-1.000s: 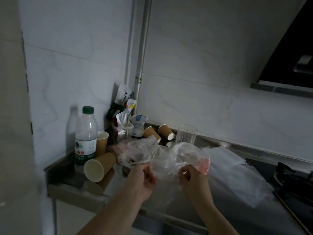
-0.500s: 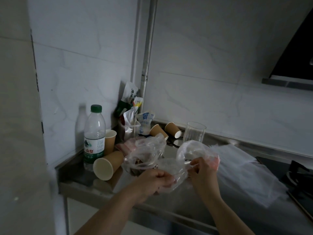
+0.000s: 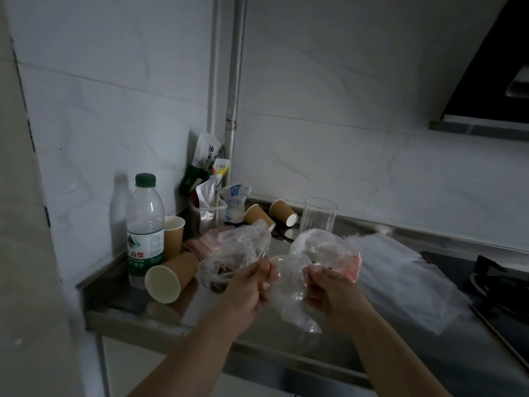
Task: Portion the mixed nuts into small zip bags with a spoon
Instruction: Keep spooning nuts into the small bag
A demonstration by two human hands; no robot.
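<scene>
Broadly, the steel bench (image 3: pixel 120 299) is crowded at its back corner and bare toward its front edge. Both grips, left hand (image 3: pixel 246 290) and right hand (image 3: pixel 332 296), pinch a clear plastic bag (image 3: pixel 289 293) above it; the bag of nuts (image 3: pixel 229 262) lies just left. The water bottle (image 3: pixel 145 227) label shows "山泉".

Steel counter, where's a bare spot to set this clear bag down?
Bare steel shows along the front edge of the steel counter, below the tipped brown paper cup and left of your left hand. The back corner is crowded with the green-capped water bottle, cups and packets; flat clear plastic bags cover the right.
</scene>
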